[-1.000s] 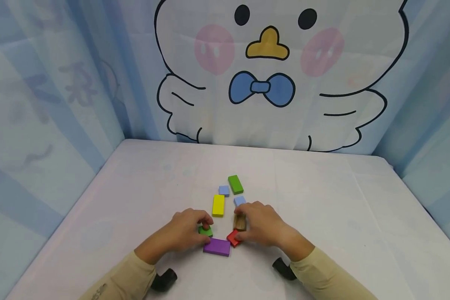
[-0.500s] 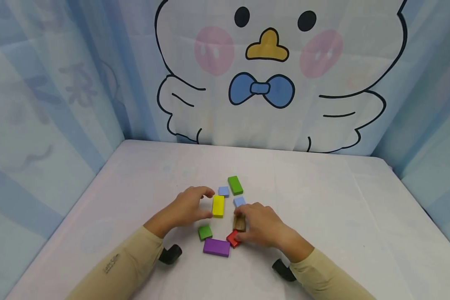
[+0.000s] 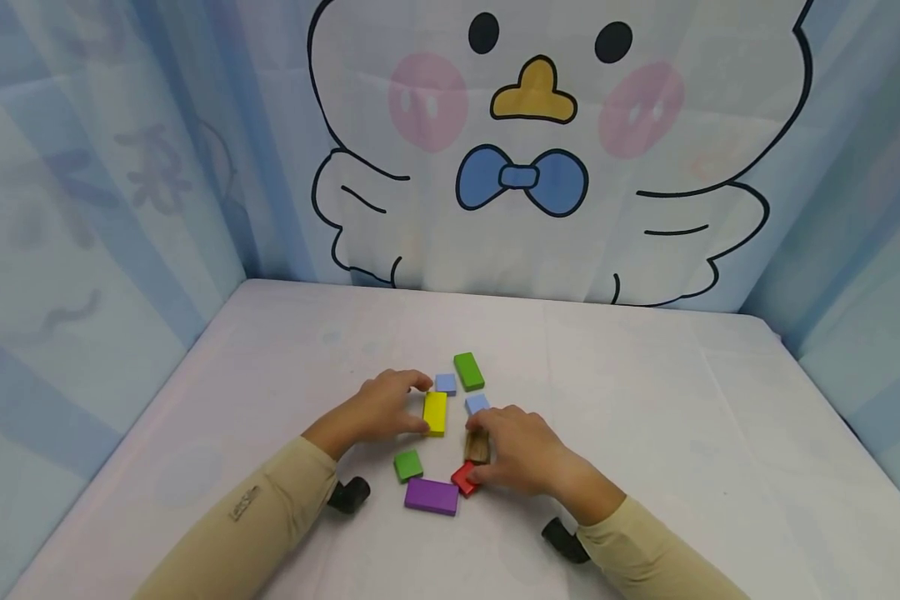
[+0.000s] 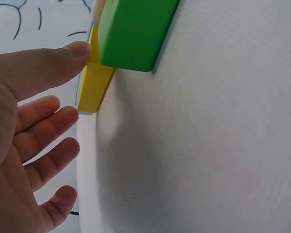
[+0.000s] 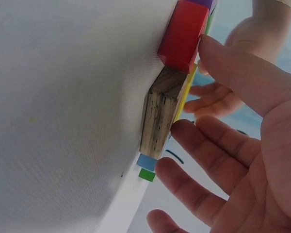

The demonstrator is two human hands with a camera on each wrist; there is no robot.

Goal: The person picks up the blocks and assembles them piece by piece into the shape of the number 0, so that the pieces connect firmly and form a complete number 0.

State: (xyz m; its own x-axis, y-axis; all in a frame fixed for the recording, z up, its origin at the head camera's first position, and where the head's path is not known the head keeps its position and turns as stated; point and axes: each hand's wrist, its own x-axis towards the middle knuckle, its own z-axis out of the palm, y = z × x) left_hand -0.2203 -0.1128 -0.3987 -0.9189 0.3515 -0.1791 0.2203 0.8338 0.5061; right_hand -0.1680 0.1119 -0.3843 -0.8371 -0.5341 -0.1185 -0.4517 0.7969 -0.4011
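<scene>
My left hand (image 3: 381, 407) spans the yellow block (image 3: 435, 414), thumb at its near end and fingertips at its far end. In the left wrist view the thumb overlaps the yellow block (image 4: 94, 85) behind a green block (image 4: 136, 36). My right hand (image 3: 523, 450) touches the red block (image 3: 464, 479) with its thumb, while its fingertips lie along the brown wooden block (image 3: 477, 447). The right wrist view shows the red block (image 5: 185, 34) and wooden block (image 5: 160, 114) end to end, standing on edge. Its other fingers are spread and loosely bent.
A purple block (image 3: 431, 497) and a small green block (image 3: 408, 466) lie nearest the person. Farther off are two light blue blocks, one (image 3: 446, 383) by the yellow block, the other (image 3: 477, 403) beyond the wooden one, and a green block (image 3: 468, 371). A white cloth covers the table (image 3: 645, 400).
The left hand has left the small green and purple blocks, moving forward to the yellow block, and its fingers have come in at both ends. The right hand has stayed in place.
</scene>
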